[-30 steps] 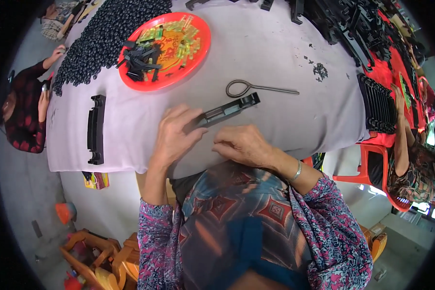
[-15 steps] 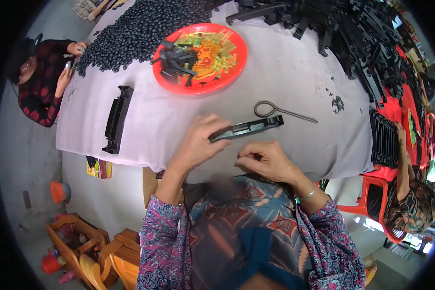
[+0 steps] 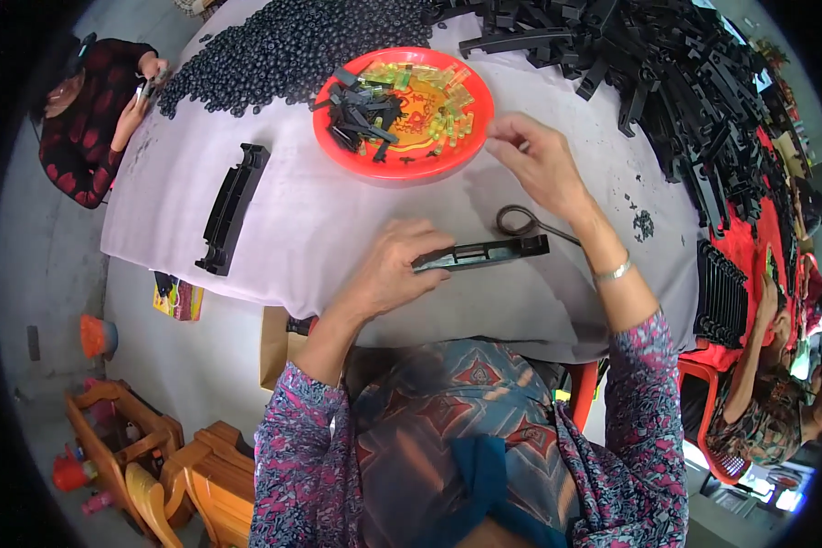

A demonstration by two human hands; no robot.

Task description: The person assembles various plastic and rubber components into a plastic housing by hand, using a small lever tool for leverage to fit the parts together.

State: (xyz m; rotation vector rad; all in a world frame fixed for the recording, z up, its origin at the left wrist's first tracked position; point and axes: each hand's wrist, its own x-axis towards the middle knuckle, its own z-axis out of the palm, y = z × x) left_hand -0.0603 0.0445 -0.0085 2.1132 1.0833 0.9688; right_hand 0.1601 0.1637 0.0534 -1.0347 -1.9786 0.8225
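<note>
My left hand (image 3: pixel 397 265) is closed around the left end of a long black plastic bar (image 3: pixel 484 255) with slots along it, held low over the cloth near my body. My right hand (image 3: pixel 543 169) reaches up to the right rim of a red plate (image 3: pixel 374 167), its fingers curved and slightly apart, with nothing visible in them. On the plate lie thin black plastic strips (image 3: pixel 361 114) at the left and small clear yellow-green pieces (image 3: pixel 452 119) at the right. Below my right forearm lies a metal rod with a looped end (image 3: pixel 518 220).
Another black bar (image 3: pixel 231 210) lies at left. Many small black rounded pieces (image 3: pixel 256 59) are heaped at far left, by a person in dark red-patterned clothing (image 3: pixel 91 119). A large pile of black plastic parts (image 3: pixel 630 64) covers the far right. Another person (image 3: pixel 763 402) sits at right.
My right hand has moved up and away from my body, from beside the black bar to the plate's rim. My left hand still holds the bar. The whole view has shifted slightly.
</note>
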